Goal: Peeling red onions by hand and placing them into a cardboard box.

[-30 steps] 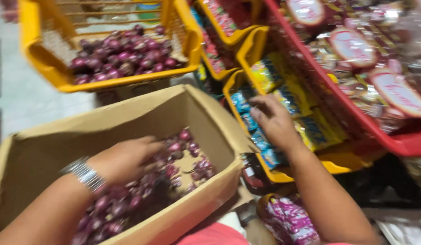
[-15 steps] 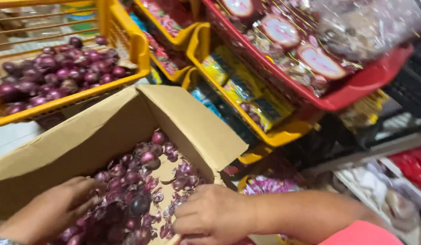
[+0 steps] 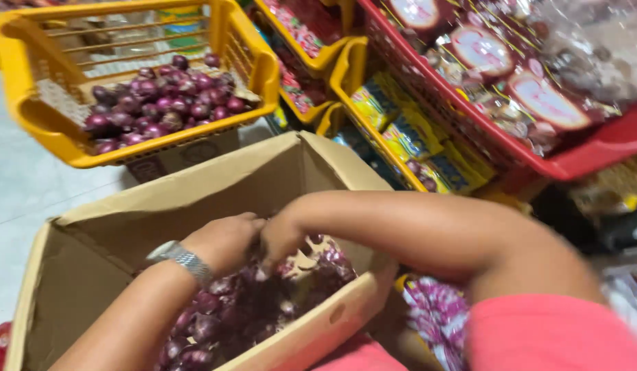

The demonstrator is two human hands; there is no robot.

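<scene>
Now both hands are down inside the cardboard box [image 3: 195, 199], side by side over the heap of red onions [image 3: 250, 309]. The left hand [image 3: 222, 240], a silver wristwatch [image 3: 180, 259] on its wrist, curls its fingers down into the pile; the right hand [image 3: 284, 237] meets it knuckle to knuckle, fingers bent into the same spot. Both are partly closed among the onions, but how much each actually has hold of cannot be told, since the fingertips are buried and blurred.

The onions themselves are small, round and deep purple, glossy where the skin is tight, with dry papery flakes of paler skin loose among them. They fill the near right part of the box, leaving the far left of its floor bare brown card.

Beyond the box, a yellow plastic basket [image 3: 43, 130] sits on another carton, with more of the same purple onions [image 3: 160, 103] spread across its bottom. To the right, yellow trays [image 3: 346, 69] of small packets and a red crate [image 3: 593, 154] of wrapped goods line the shelf. A red sleeve [image 3: 552, 336] covers the person's right upper arm.
</scene>
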